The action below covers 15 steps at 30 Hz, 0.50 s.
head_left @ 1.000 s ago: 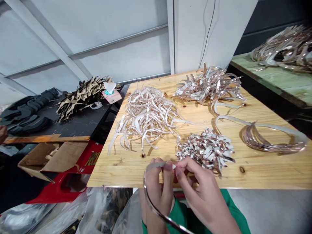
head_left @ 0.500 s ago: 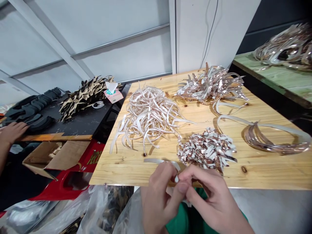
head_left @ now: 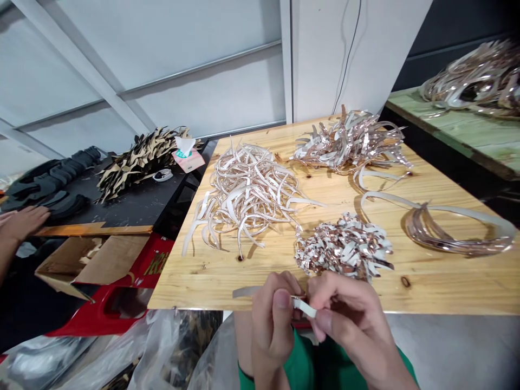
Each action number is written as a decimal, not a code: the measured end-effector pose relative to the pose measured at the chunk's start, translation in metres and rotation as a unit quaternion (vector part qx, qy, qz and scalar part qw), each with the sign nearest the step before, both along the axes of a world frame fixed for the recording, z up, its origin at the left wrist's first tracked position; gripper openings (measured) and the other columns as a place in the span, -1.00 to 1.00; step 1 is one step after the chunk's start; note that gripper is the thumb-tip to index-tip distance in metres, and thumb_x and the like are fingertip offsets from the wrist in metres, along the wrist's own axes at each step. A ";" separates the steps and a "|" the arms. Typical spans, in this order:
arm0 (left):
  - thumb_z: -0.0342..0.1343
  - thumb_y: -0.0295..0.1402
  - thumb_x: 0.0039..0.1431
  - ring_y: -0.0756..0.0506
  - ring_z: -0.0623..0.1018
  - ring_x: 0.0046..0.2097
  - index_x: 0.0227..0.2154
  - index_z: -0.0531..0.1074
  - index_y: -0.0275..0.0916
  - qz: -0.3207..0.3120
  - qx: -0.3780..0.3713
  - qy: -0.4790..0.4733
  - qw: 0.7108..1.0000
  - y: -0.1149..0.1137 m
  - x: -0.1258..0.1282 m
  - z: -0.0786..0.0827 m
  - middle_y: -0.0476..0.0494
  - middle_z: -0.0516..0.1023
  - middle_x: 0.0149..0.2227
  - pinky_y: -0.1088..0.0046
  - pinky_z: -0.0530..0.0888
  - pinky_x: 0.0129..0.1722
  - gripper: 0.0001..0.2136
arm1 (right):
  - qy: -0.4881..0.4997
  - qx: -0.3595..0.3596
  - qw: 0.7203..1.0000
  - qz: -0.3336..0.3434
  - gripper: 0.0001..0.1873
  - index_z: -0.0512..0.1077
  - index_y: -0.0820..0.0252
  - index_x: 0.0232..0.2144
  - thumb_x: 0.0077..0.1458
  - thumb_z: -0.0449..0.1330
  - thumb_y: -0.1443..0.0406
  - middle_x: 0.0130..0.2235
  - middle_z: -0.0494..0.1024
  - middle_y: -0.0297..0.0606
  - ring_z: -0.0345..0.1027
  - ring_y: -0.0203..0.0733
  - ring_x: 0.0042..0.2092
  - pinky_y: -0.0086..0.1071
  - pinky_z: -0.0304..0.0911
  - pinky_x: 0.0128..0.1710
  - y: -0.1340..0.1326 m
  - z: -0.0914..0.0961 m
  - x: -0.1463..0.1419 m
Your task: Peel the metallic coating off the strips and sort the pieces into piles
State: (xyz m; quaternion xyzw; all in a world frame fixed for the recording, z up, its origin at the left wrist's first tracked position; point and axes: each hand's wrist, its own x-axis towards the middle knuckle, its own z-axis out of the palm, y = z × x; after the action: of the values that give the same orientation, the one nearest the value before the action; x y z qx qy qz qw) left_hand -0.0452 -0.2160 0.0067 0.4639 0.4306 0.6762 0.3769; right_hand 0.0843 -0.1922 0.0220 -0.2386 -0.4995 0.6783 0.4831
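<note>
**Left hand** (head_left: 273, 319): thumb and fingers pinched tight on a pale metal-faced strip (head_left: 304, 306), no gap showing.
**Right hand** (head_left: 345, 319): fingertips closed at the strip's short end, seemingly gripping it; contact partly hidden by the fingers.
**Strip position**: held just over the near edge of the pine tabletop (head_left: 182, 287), tail poking out left of the left hand.
**Nearest piles**: chopped shiny scraps (head_left: 343, 246) just ahead of the right hand; curled pale strips (head_left: 244, 200) further ahead, left.
**Farther on table**: tangled metallic strips (head_left: 349, 143); coppery coiled strips (head_left: 455, 230).
**Below edge**: clear plastic bag (head_left: 211, 352).
**Off to left**: a co-worker's hand (head_left: 22, 222) on a black table (head_left: 122, 211).
**Risk, slip**: thin, springy strip, likely to jump from the pinch if either grip eases.
**Risk, cut**: thin cut edges, possibly sharp against bare fingertips under hard pinching.
**Risk, drop**: work right at the edge, so a loose strip could fall toward the bag.
</note>
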 end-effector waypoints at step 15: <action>0.05 -0.14 0.49 -0.05 0.36 -0.53 -0.49 0.31 -0.16 0.098 0.056 -0.111 0.987 0.013 0.009 0.016 0.03 0.33 -0.59 0.42 0.36 -0.47 -0.62 | 0.004 -0.092 0.993 -0.080 -0.63 0.45 0.12 -0.39 0.27 0.29 -0.01 -0.52 0.30 -0.41 0.16 -0.27 -0.51 -0.42 0.03 -0.56 0.003 0.012 -0.014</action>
State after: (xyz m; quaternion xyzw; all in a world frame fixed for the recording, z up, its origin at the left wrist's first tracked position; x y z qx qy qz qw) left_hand -0.0364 -0.2028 0.0226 0.3618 0.3910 0.7803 0.3277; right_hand 0.0700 -0.1896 0.0342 -0.3186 -0.4124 0.6812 0.5141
